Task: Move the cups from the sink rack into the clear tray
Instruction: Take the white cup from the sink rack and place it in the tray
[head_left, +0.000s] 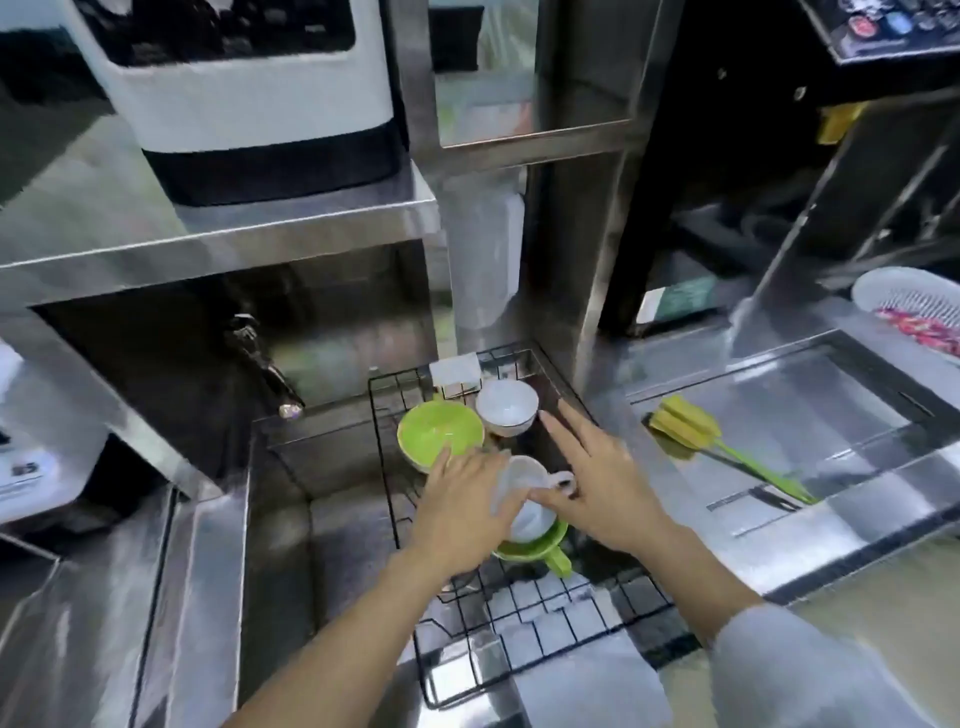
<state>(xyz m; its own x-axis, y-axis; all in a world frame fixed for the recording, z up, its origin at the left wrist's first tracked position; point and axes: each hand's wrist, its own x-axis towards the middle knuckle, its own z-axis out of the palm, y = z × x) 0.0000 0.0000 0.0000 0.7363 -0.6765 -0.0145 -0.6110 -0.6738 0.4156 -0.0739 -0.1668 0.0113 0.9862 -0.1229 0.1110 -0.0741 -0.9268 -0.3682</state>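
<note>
A black wire sink rack (519, 639) holds several cups. At its back stand a green cup (434, 428) and a white cup (506, 405), both mouth up. A white mug (530, 512) lies tilted on a green mug (540, 551). My left hand (462, 506) grips the white mug's left side. My right hand (597, 478) has its fingers spread above the rack, and its thumb touches the mug's handle. The clear tray (810, 410) sits on the steel counter to the right, apart from both hands.
A yellow-and-green brush (691, 431) lies in the tray's left part. A white basket (914, 301) stands at the far right. A tap (265, 364) hangs over the sink at left, under a steel shelf carrying a white machine (249, 104).
</note>
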